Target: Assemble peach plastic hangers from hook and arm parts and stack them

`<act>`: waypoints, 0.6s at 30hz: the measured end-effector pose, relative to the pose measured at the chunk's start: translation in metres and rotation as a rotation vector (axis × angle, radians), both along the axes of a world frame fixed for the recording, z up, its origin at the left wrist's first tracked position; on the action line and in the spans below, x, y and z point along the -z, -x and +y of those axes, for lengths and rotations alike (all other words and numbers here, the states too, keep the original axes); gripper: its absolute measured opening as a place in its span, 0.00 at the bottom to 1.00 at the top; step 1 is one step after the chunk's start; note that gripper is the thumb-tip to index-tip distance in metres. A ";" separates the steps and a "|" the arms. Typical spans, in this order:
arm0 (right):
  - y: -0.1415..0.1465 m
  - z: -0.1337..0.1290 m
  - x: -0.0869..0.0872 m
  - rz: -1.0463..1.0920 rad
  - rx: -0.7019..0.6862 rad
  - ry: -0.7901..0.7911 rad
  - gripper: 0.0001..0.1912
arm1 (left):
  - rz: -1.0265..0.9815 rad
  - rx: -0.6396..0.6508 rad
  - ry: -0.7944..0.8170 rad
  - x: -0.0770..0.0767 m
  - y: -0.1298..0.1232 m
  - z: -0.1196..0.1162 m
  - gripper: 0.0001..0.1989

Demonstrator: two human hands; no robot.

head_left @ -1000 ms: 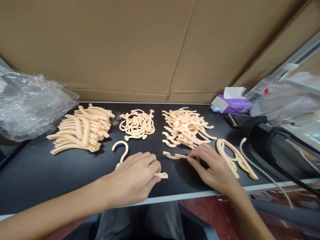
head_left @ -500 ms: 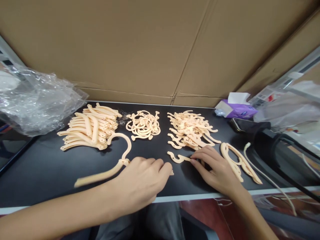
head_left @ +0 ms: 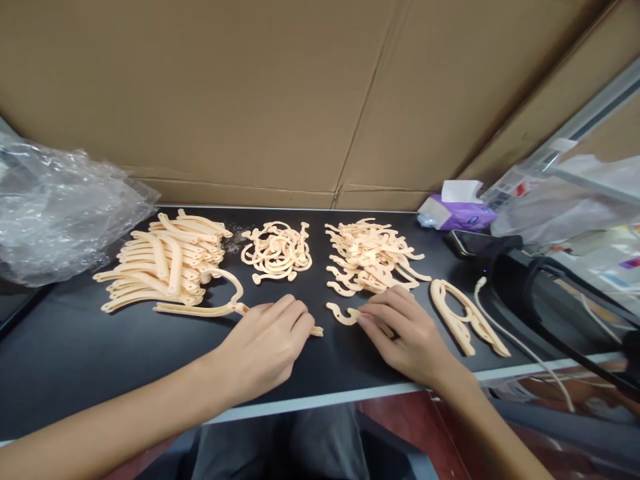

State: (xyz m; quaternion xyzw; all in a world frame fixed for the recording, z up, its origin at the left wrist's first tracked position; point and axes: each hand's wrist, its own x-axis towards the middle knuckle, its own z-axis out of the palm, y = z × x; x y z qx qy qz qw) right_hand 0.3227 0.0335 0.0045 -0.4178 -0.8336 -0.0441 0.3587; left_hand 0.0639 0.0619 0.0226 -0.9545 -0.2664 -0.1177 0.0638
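Observation:
My left hand is closed over the right arm of a cream plastic folding hanger. The hanger's hook curves up beyond my knuckles, its left arm stretches toward the arm pile, and one tip pokes out past my fingers. My right hand pinches a small cream hanger piece with a curled end; its other end is hidden by my fingers. Just behind that hand lies a heap of similar curled pieces. To its right rests a folded hanger.
On the black table sit a pile of hanger arms and a heap of hooks. Clear plastic wrapping stands left. At right are a purple tissue pack, a phone and a white cable. Cardboard walls the back.
My left hand has shifted left, and the hanger has turned so its left arm lies farther from the front edge. My right fingers now pinch closer to the small piece's curled end. The view shifted slightly.

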 end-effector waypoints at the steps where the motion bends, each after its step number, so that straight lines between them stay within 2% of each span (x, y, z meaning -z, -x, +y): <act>1: 0.006 0.001 0.001 -0.021 0.013 0.005 0.06 | -0.023 0.000 0.004 0.002 0.000 0.000 0.06; 7: 0.023 0.005 0.006 -0.140 0.108 0.066 0.05 | -0.132 -0.014 0.078 0.004 -0.002 -0.001 0.09; 14: 0.019 0.003 0.005 -0.061 0.012 0.148 0.03 | -0.238 -0.044 0.117 0.009 -0.004 -0.006 0.07; 18: 0.018 0.002 0.004 -0.011 -0.075 0.163 0.06 | -0.277 -0.018 0.099 0.011 -0.004 -0.006 0.08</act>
